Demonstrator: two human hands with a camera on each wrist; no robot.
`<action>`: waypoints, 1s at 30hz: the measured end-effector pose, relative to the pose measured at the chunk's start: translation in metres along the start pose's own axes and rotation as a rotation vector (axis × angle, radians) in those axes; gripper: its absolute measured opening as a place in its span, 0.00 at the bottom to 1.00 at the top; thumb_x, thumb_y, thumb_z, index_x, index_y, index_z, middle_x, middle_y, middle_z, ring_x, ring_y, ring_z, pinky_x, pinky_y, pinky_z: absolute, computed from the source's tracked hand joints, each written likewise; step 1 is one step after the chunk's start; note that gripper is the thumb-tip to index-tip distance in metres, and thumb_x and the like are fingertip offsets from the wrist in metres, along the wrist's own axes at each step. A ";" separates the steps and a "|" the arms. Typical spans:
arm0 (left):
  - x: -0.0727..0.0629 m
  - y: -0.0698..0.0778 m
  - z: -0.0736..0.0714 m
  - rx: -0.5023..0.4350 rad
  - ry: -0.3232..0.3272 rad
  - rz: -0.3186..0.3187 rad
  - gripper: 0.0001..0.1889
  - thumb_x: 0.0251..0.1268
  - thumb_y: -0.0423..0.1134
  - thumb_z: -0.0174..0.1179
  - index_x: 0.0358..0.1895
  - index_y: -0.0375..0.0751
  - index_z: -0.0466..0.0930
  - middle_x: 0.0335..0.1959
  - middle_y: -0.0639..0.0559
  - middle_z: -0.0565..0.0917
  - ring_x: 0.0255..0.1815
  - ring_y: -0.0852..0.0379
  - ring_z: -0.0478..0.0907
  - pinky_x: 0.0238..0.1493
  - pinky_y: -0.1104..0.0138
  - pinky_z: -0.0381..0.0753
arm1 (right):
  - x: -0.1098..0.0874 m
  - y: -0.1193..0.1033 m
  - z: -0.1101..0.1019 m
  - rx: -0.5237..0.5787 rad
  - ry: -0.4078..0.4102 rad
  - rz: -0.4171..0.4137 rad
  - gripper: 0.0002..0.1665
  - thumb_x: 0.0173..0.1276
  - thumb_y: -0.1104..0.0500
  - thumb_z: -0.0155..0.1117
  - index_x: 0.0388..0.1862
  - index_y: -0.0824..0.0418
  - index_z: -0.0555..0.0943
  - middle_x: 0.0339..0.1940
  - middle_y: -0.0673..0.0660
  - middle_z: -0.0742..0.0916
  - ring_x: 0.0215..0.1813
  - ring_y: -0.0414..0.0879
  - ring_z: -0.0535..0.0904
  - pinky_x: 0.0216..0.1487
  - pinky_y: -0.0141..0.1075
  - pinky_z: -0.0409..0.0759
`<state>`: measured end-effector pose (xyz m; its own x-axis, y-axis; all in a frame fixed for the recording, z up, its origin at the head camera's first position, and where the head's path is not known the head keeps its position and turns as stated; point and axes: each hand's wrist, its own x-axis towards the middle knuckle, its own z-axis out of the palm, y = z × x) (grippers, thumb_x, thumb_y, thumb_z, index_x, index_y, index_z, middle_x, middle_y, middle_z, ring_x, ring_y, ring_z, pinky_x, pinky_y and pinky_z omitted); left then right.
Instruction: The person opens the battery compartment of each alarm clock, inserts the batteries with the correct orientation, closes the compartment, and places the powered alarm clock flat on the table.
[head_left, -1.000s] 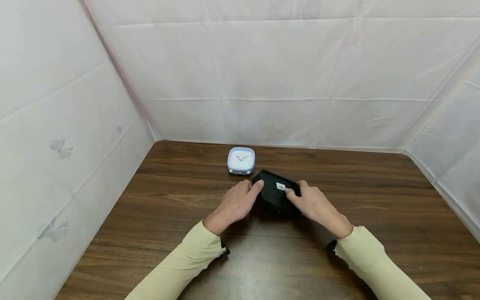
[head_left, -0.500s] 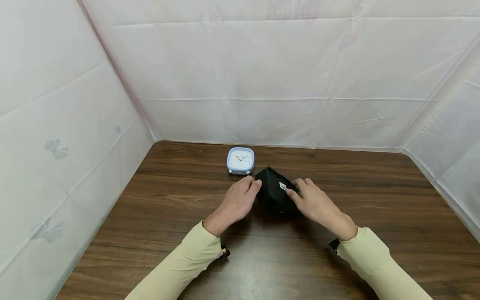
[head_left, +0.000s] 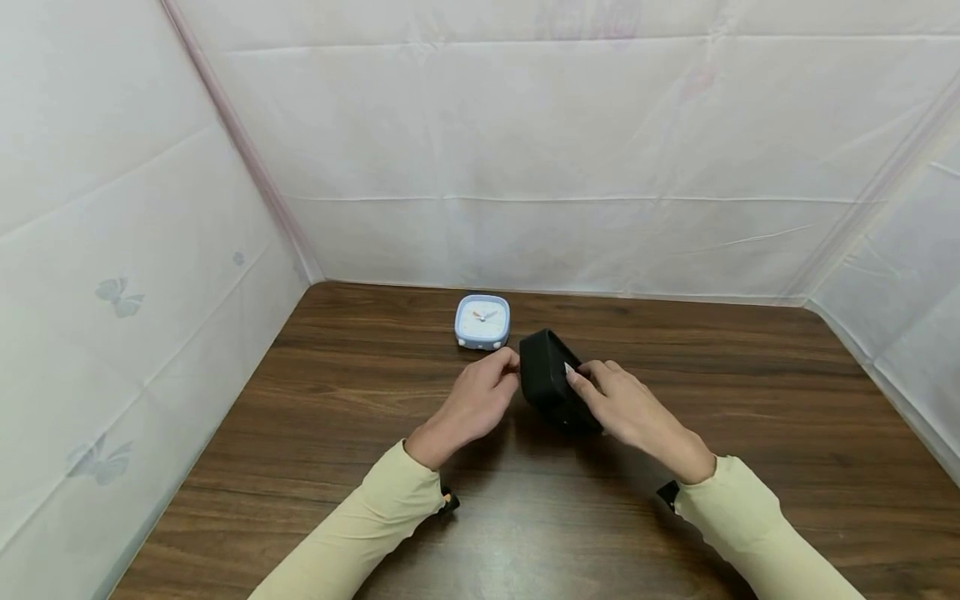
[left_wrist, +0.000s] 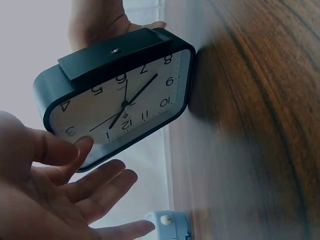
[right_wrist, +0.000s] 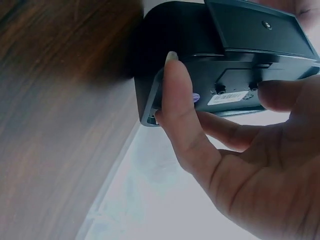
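Observation:
A black alarm clock [head_left: 540,375] with a white dial [left_wrist: 125,107] is tilted on edge, one corner right at the tabletop. My right hand [head_left: 633,408] grips its right part, with fingertips at the knobs and barcode label [right_wrist: 228,98] on the back. At its left end is my left hand [head_left: 478,398], whose loosely bent fingers are spread beside the dial. In the left wrist view, the thumb and index fingertips overlap the dial's lower corner. The dial is hidden from the head view.
Just behind my left hand, a small light blue alarm clock [head_left: 482,322] stands on the brown wooden table [head_left: 360,358]. White patterned sheeting [head_left: 480,167] rises at the back and on both sides.
The black alarm clock has turned in my right hand, its left end rising and more of its side showing. My left thumb has come off its back edge.

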<state>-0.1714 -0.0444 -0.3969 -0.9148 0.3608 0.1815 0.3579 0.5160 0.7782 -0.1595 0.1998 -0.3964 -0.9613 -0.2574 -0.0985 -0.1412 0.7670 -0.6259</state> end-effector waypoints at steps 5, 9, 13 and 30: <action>0.001 0.000 0.002 0.006 -0.045 -0.007 0.09 0.82 0.37 0.51 0.50 0.44 0.83 0.45 0.53 0.86 0.43 0.55 0.79 0.51 0.57 0.77 | 0.000 -0.001 -0.001 -0.042 0.018 -0.017 0.34 0.88 0.39 0.43 0.69 0.65 0.77 0.56 0.62 0.81 0.39 0.49 0.80 0.44 0.47 0.80; 0.000 -0.001 0.007 0.006 -0.082 -0.014 0.12 0.84 0.41 0.48 0.50 0.47 0.83 0.38 0.55 0.82 0.39 0.55 0.77 0.47 0.58 0.76 | -0.001 -0.002 -0.002 -0.051 0.029 -0.027 0.30 0.89 0.44 0.43 0.68 0.65 0.77 0.54 0.61 0.83 0.45 0.52 0.79 0.48 0.51 0.79; -0.002 -0.006 0.013 -0.012 -0.144 -0.024 0.17 0.87 0.47 0.45 0.56 0.47 0.84 0.45 0.53 0.84 0.47 0.54 0.79 0.52 0.56 0.77 | -0.001 -0.002 -0.001 0.007 0.031 -0.024 0.27 0.89 0.47 0.44 0.68 0.65 0.78 0.55 0.61 0.84 0.46 0.52 0.81 0.48 0.50 0.80; 0.003 -0.030 0.029 0.071 -0.225 0.013 0.25 0.87 0.59 0.42 0.50 0.47 0.86 0.40 0.55 0.84 0.46 0.55 0.81 0.50 0.54 0.80 | -0.004 -0.005 -0.002 0.359 -0.013 0.044 0.46 0.86 0.30 0.36 0.57 0.70 0.81 0.39 0.62 0.87 0.33 0.53 0.87 0.35 0.49 0.88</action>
<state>-0.1799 -0.0361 -0.4375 -0.8481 0.5279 0.0462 0.3890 0.5610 0.7307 -0.1557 0.1983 -0.3913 -0.9610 -0.2383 -0.1400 -0.0055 0.5227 -0.8525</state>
